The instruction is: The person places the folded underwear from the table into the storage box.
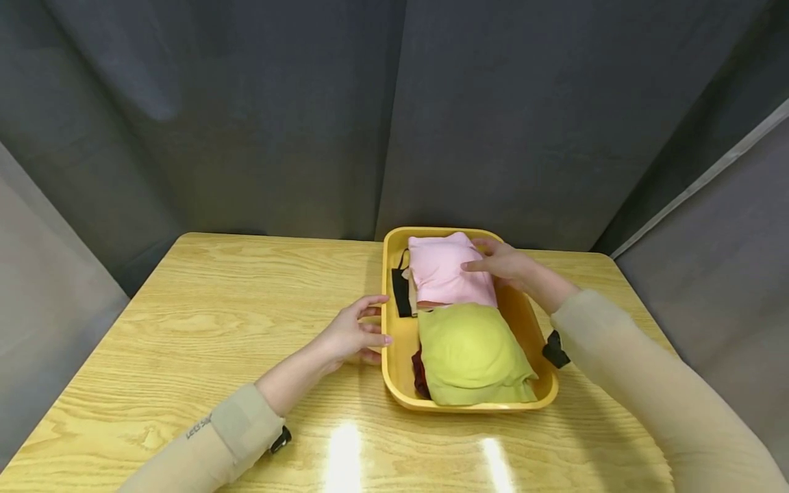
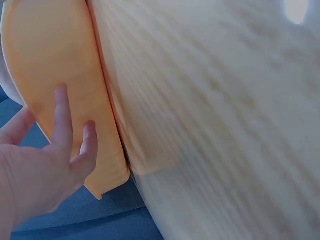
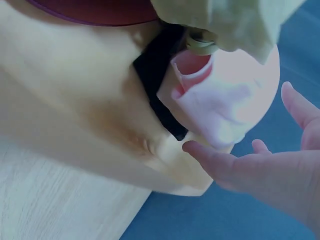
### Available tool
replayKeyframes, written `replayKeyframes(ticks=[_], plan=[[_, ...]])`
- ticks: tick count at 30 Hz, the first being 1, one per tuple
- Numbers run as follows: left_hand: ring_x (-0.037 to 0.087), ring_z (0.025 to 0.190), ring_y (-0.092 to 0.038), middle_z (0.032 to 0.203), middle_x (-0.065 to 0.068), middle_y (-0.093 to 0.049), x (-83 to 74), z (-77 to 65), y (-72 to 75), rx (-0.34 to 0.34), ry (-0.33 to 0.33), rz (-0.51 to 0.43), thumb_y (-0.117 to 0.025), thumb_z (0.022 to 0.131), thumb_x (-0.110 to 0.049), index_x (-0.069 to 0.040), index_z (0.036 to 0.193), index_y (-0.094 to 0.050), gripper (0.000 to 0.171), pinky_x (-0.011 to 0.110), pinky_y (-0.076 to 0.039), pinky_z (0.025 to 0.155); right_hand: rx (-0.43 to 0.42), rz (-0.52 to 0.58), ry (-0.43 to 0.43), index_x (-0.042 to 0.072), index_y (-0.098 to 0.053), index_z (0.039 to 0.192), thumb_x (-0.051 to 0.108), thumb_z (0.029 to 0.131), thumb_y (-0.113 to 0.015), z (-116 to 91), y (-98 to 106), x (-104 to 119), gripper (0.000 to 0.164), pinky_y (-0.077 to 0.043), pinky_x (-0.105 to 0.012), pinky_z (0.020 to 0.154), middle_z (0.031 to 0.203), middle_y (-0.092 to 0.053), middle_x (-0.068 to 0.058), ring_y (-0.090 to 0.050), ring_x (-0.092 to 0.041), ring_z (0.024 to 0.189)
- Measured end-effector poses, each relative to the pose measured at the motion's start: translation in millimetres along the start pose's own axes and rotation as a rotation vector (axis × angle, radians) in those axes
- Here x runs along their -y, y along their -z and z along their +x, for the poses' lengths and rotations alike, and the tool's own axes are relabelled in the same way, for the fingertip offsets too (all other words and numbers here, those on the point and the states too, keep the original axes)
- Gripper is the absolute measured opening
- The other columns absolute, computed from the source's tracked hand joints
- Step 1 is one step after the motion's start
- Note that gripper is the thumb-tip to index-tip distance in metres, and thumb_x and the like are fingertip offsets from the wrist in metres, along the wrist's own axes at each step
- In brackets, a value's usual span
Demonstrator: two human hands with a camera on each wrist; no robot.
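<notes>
A yellow plastic bin (image 1: 468,409) stands on the table, holding folded clothing. Toward its back lies a pink garment (image 1: 446,267), and in front of that a yellow-green one (image 1: 471,349) with a rounded, bra-like cup. My left hand (image 1: 345,335) is at the bin's left side; in the left wrist view its fingers (image 2: 62,117) spread along the outer wall. My right hand (image 1: 502,263) hovers at the pink garment's right edge, thumb over the cloth. In the right wrist view the fingers (image 3: 205,157) lie close beside it, gripping nothing.
Left of the pink garment are a black strap-like piece (image 1: 402,293) and a beige edge of cloth. Dark red fabric (image 1: 421,375) peeks out beside the yellow-green garment. Grey curtains (image 1: 277,137) hang behind the wooden table (image 1: 246,294).
</notes>
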State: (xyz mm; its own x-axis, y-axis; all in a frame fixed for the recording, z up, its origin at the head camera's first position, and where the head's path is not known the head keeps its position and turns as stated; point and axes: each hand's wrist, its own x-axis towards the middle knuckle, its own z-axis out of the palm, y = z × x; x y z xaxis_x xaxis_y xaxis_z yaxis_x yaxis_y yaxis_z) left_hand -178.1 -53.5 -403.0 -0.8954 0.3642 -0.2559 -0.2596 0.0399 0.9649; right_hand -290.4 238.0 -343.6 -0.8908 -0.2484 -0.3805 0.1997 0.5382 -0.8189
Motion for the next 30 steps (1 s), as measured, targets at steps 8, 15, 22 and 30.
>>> replayKeyframes(ticks=[8, 15, 22, 30], plan=[[0.030, 0.103, -0.059, 0.140, 0.019, -0.038, -3.5, -2.6, 3.4, -0.019, -0.035, 0.071, -0.069, 0.081, 0.006, -0.012, 0.142, -0.039, 0.071, 0.045, -0.057, 0.070, -0.038, -0.038, 0.059, 0.007, -0.017, 0.150, 0.025, 0.089, -0.066, -24, 13, 4, 0.080, -0.022, -0.059, 0.110, 0.153, -0.014, -0.024, -0.020, -0.043, 0.138], [0.041, 0.122, -0.046, 0.144, 0.014, -0.036, -20.1, -12.5, 18.1, -0.053, -0.083, 0.168, -0.070, 0.082, 0.001, -0.014, 0.142, -0.039, 0.070, 0.041, -0.058, 0.070, -0.056, -0.020, 0.114, 0.010, -0.012, 0.151, 0.029, 0.090, -0.065, -60, 24, 7, 0.083, -0.022, -0.056, 0.112, 0.154, -0.015, -0.021, -0.021, -0.039, 0.139], [0.038, 0.124, -0.046, 0.144, 0.013, -0.037, -41.5, -27.8, 35.9, -0.078, -0.132, 0.333, -0.073, 0.082, -0.007, -0.018, 0.143, -0.037, 0.072, 0.037, -0.058, 0.071, -0.108, -0.087, 0.212, 0.009, -0.019, 0.150, 0.033, 0.089, -0.066, -92, 32, 4, 0.081, -0.023, -0.057, 0.110, 0.152, -0.024, -0.019, -0.024, -0.038, 0.139], [0.034, 0.124, -0.048, 0.145, 0.012, -0.037, -51.1, -54.0, 58.2, -0.136, -0.251, 0.566, -0.072, 0.084, -0.011, -0.020, 0.144, -0.036, 0.071, 0.032, -0.058, 0.071, -0.252, -0.251, 0.333, 0.010, -0.024, 0.149, 0.031, 0.088, -0.067, -125, 33, -6, 0.077, -0.032, -0.059, 0.103, 0.151, -0.028, -0.019, -0.027, -0.040, 0.137]])
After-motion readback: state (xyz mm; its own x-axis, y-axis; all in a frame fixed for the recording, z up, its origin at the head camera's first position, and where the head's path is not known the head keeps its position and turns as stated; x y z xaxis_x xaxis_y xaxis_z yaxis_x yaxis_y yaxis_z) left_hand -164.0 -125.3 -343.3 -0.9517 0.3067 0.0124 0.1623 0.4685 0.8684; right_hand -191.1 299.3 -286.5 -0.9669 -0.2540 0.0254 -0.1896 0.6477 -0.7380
